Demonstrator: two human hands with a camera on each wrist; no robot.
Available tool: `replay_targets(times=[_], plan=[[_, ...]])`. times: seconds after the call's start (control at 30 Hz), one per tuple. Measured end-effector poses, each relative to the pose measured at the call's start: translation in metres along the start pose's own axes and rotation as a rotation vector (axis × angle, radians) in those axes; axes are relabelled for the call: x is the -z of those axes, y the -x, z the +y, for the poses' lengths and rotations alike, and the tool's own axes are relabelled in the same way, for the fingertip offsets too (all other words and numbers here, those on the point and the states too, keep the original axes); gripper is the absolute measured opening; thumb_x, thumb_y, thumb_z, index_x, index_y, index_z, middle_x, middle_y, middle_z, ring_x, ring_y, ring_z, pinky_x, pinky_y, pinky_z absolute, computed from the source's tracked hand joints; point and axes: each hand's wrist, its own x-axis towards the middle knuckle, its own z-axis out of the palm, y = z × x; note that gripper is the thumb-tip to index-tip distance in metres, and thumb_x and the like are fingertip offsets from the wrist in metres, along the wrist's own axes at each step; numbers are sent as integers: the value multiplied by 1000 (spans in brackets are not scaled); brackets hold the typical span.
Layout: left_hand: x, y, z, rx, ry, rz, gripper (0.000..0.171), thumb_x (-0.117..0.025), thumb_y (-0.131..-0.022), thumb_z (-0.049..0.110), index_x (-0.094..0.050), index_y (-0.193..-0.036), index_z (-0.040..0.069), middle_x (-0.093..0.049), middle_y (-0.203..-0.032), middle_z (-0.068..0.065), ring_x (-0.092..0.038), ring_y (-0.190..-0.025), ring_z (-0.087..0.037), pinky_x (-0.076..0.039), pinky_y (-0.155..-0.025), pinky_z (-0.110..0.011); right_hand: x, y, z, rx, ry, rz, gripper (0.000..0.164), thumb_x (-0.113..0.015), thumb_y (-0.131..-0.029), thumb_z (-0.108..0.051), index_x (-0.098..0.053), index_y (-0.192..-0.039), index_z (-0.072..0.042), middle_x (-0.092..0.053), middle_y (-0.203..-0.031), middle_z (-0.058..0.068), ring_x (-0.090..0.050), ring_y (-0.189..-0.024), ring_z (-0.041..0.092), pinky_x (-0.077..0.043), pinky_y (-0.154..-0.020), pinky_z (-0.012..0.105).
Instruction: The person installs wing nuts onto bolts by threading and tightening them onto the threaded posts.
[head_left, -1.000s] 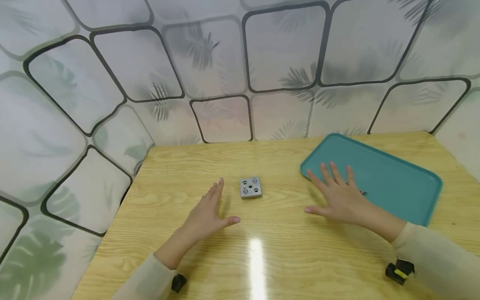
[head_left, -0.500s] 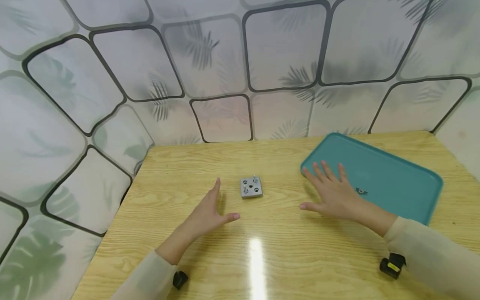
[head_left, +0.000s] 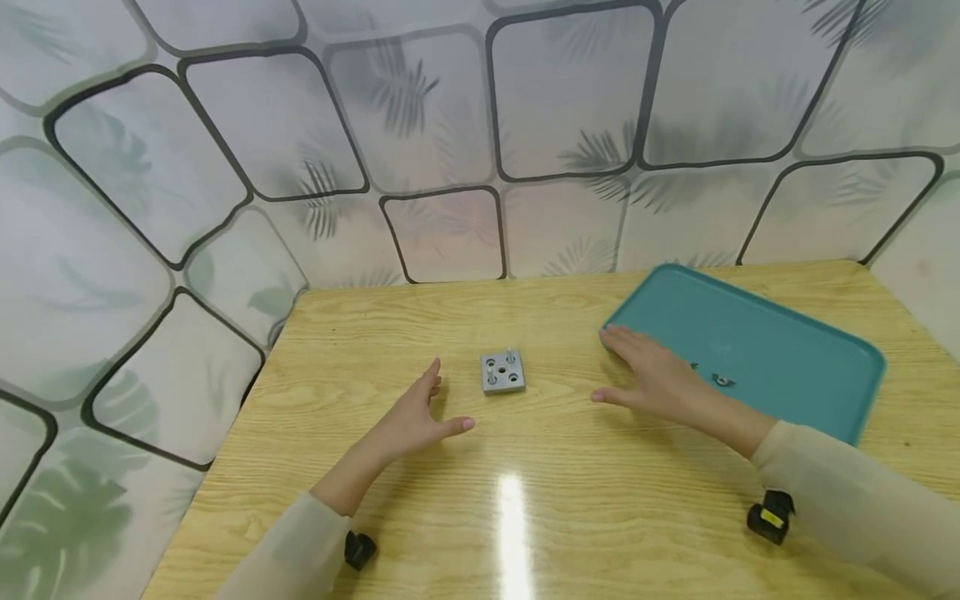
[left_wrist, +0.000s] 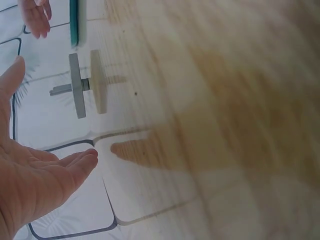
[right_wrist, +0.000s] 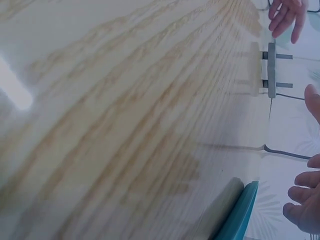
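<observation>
Grey metal block (head_left: pixel 502 385) sits mid-worktop (head_left: pixel 375 329), its two posts (head_left: pixel 510 356) upright, so we'd call that bit done. A winged piece (head_left: pixel 723 380) lies loose in the teal tray (head_left: pixel 795 358) at 3 o'clock, probably what's left. Our left hand (head_left: pixel 408 423) (8 o'clock) and right hand (head_left: pixel 660 379) (3 o'clock) hold nothing, thumbs spread wide.

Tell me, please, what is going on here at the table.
Over a wooden table, a person's left grip is open beside a square metal plate with two upright pins, not touching it. The right grip hovers over the left end of a teal tray, which holds what looks like a wing nut. Neither grip holds anything.
</observation>
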Motion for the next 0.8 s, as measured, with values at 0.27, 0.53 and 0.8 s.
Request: replay_targets(times=[0.27,0.53,0.8], plan=[[1,-3,-2,-16,46,0,91,-74,-79,41,-28,-147,4,-42,-144,-15,-38,-132,-36,-33,-106,-49,-7,-7,-1,-34,-176,-17,88,-76,-78,-39,-37,-138,12,-41,-139,31,-39,-126,47,-35,-101,56],[-2,-12,-2,-32,85,7,86,-79,-77,31,-35,-144,2,-48,-139,-13,-43,-130,-33,-34,-107,-44,-13,-12,-3,-93,-211,-18,86,-79,-74,-36,-41,-136,9,-45,-136,29,-45,-122,46,-39,-96,57],[-3,-17,0,-29,95,-5,85,-80,-76,29,-36,-143,2,-48,-139,-11,-44,-129,-30,-34,-107,-43,-19,-19,-2,-128,-289,-51,86,-80,-74,-35,-41,-137,7,-48,-134,28,-48,-119,44,-41,-94,55]])
